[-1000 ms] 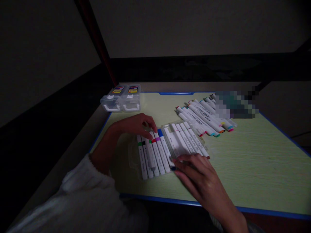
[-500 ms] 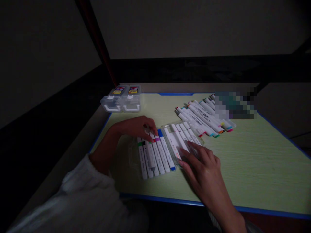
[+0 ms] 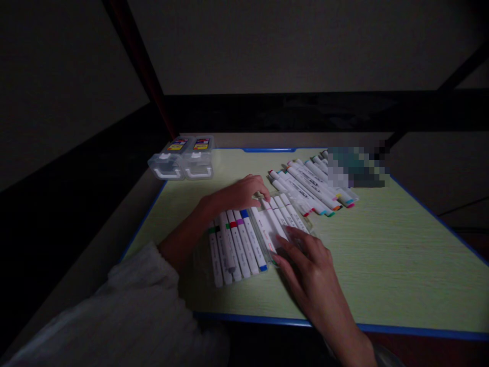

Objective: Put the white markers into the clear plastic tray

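Note:
An unfolded clear plastic case lies on the table, with white markers in both halves. Its left half holds a row of markers with green, black, red, purple and blue bands; one greyish piece lies on top of them. My left hand arches over the far end of the case, index finger and thumb apart, the fingertip at the top of a white marker in the right half. From the near side, my right hand rests its spread fingers on the lower ends of the right-half markers, partly hiding them.
Several loose white markers with coloured ends lie in a pile behind the case to the right, beside a pixelated item. Two clear cases with white handles stand at the far left corner. Blue edging borders the table.
My left hand has moved right, from the banded markers in the left half to the top of the right half. My right hand stays on the markers. The view has shifted slightly.

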`<state>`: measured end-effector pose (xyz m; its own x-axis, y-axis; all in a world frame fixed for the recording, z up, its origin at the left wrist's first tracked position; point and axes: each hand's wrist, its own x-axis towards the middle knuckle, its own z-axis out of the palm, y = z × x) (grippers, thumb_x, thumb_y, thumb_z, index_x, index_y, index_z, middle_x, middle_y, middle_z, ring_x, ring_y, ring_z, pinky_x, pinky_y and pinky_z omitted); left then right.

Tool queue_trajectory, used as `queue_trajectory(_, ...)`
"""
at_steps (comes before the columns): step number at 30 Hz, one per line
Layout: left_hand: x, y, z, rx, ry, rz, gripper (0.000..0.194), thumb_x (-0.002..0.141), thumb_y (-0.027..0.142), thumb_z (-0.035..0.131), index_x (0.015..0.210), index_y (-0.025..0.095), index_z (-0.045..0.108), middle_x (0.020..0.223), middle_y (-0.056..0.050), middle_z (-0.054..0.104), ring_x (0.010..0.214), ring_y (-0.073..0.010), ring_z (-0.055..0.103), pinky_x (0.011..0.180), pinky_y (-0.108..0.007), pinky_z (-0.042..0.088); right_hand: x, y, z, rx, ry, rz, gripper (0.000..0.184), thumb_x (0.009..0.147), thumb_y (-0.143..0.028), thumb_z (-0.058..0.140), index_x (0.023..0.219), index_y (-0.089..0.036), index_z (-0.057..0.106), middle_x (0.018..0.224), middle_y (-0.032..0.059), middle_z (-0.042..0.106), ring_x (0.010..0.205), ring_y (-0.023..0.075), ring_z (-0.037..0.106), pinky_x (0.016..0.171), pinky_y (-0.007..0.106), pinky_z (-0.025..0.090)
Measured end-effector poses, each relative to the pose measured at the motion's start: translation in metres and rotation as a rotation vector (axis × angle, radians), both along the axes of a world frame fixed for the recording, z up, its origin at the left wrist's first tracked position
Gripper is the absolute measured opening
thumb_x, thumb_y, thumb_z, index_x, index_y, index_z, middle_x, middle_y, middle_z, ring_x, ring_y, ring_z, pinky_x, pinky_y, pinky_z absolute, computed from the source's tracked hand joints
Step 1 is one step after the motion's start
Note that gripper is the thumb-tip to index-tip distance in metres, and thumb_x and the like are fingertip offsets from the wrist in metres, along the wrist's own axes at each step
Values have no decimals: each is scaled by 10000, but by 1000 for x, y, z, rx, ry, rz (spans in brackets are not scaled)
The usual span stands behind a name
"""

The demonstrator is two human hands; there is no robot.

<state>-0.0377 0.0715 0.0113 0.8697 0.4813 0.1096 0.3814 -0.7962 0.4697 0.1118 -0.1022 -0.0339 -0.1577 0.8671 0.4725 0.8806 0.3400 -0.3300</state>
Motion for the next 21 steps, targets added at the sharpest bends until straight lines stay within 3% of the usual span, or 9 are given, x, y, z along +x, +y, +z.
queue_trajectory(11, 10, 9, -3, 92, 44, -62, 156, 665, 80, 581, 792, 150, 638, 822, -35, 526, 863, -168, 480, 808, -287, 372, -1, -1, -1, 6, 40, 11, 293, 854, -262, 459, 1084, -120, 571, 1111, 139, 507, 1002, 254, 465, 822, 425, 401)
queue_trajectory(21, 12, 5, -9, 269, 29, -123, 78, 706, 117, 527, 734, 170, 576, 819, -33, 518, 825, -153, 472, 748, -266, 359, 1, -2, -3, -8, 102, 2, 275, 854, -276, 458, 1057, -130, 573, 1106, 130, 507, 996, 243, 481, 823, 429, 419)
